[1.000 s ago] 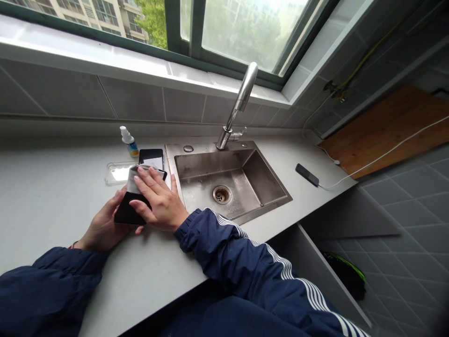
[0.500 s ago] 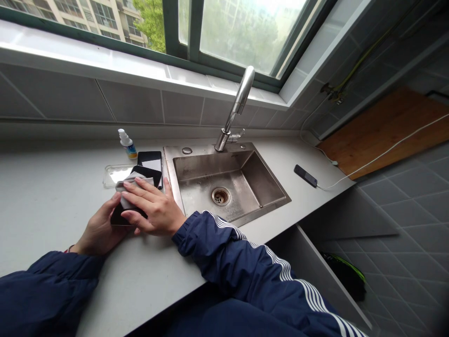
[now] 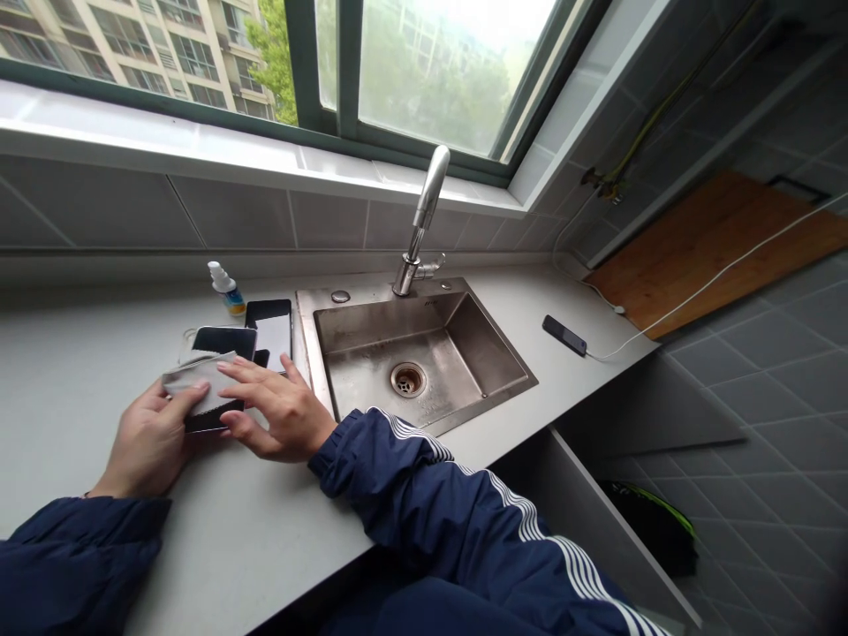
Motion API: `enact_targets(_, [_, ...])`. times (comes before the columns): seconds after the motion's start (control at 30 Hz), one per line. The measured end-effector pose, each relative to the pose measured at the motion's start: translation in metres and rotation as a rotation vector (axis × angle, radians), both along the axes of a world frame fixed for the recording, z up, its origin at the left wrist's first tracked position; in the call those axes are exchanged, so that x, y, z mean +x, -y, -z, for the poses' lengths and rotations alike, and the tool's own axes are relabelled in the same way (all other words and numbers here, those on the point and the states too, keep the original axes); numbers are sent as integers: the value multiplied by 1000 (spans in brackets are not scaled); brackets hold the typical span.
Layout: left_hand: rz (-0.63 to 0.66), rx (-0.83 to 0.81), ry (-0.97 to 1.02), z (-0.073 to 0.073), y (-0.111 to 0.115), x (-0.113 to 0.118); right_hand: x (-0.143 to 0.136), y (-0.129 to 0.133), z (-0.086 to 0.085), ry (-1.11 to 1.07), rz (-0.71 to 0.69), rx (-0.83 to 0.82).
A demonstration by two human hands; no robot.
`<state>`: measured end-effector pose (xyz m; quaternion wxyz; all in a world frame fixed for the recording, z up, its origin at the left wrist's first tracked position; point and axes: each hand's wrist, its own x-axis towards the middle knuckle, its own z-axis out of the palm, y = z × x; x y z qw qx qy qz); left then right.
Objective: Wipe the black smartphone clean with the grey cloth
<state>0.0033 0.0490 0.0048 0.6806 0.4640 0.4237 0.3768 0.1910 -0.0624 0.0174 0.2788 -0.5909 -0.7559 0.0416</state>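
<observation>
Cloth: our left hand point(image 3: 149, 433) pinches the grey cloth point(image 3: 199, 382) over the phone point(image 3: 222, 371).
Right hand point(image 3: 278, 415): open, flat, touching the phone's right edge.
Phone axis: runs away from us.

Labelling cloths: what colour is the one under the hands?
Light grey cloth, lying on a black phone; shows best in the head view.

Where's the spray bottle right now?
In the head view, the small spray bottle stands upright at the back of the counter, left of the sink, just behind the dark phone and beyond both hands.
</observation>
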Motion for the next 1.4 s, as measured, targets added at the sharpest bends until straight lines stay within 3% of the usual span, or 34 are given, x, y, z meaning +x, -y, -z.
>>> enact_targets(0.2, [-100, 21, -42, 0, -8, -6, 3, 1, 2, -55, 32, -14])
enact_targets(0.4, [-13, 46, -10, -1, -8, -9, 0, -6, 12, 5, -4, 40])
enact_targets(0.6, [-202, -4, 73, 3, -7, 3, -9, -8, 21, 173, -112, 116])
enact_targets(1.03, [-148, -44, 215, 11, -1, 6, -16, -6, 23, 153, -36, 14])
enact_targets(1.27, [-184, -42, 213, 7, 6, 14, -17, -4, 22, 110, 31, -10])
enact_targets(1.4, [-269, -112, 214, 1, 6, 14, -21, -3, 26, 180, -70, 22])
